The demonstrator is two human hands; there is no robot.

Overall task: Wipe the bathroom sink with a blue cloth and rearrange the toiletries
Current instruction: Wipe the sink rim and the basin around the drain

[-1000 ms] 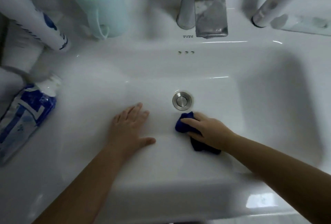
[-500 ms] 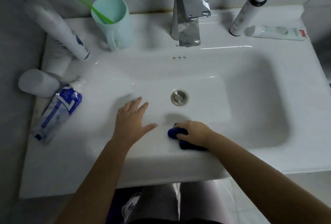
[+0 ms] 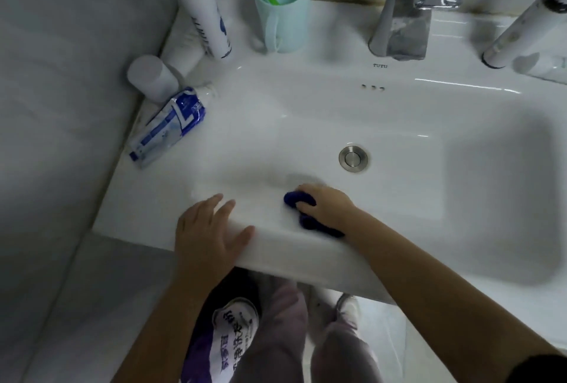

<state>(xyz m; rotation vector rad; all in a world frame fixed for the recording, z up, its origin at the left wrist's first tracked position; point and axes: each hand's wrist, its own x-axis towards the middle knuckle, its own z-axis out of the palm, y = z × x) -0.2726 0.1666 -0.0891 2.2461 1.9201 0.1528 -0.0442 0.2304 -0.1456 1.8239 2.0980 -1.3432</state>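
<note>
The right hand (image 3: 328, 208) is gripping the bunched blue cloth (image 3: 293, 198) with curled fingers, pressing it just inside the sink's (image 3: 306, 260) front edge, while the left hand (image 3: 208, 229) is lying flat, fingers apart, on that rim, likely bracing; the toothpaste tube (image 3: 168, 128), bottle (image 3: 205, 20) and cup (image 3: 283, 8) are crowding the left edge, clear of the wiping.

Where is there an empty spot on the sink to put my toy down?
The back ledge between the cup and the faucet is bare. So is the front left rim between the toothpaste tube and the left hand. The back left corner is crowded: bottle, small jar, tube.
</note>
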